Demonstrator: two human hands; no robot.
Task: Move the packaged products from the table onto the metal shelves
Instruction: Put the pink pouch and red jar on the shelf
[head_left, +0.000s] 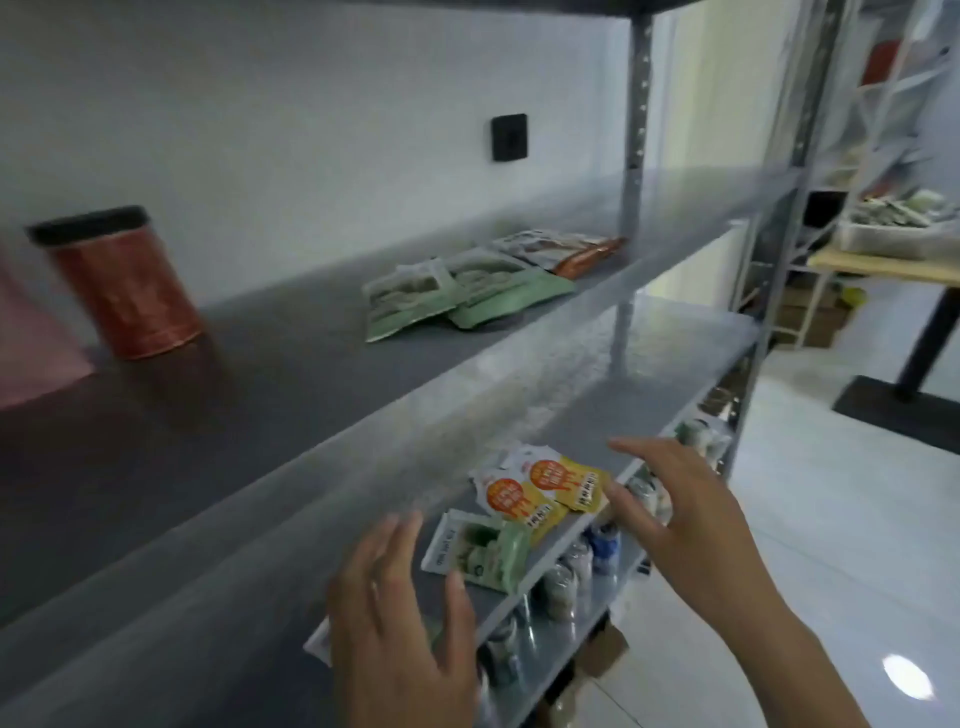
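Observed a metal shelving unit (636, 156) filling left and centre, extending from near left to far right. Noted a yellow-topped table (883, 265) well apart at far right, bearing a white bin (872, 244) of further packets, too blurred to identify. Found both hands over the front edge of the middle shelf (649, 374): left hand (400, 623) nearer, right hand (680, 514) farther right, fingers of each spread wide and fairly straight, gripping nothing. Contact with the shelf, or with a white packet corner (316, 644) under the left palm, not determinable. Recorded on the upper shelf (291, 374) a red canister (124, 291), black-lidded and upright at left, and green packets (415, 301) overlapping beside orange-brown packets (566, 249) toward the far right. Located between the hands two yellow-and-orange sachets (540, 488), overlapping and flat, with a green-and-white sachet (483, 551) just near-left of them. Judged light, thin, limp and slick-filmed, liable to slide or buckle; best pinched at a sealed end or pressed flat and pushed. Long axis of the yellow pair set across the shelf depth, orange ends toward the wall, yellow ends toward the front edge. Green-and-white sachet lying white end left, green end right. Seen small bottles (561, 577) on the shelf below.
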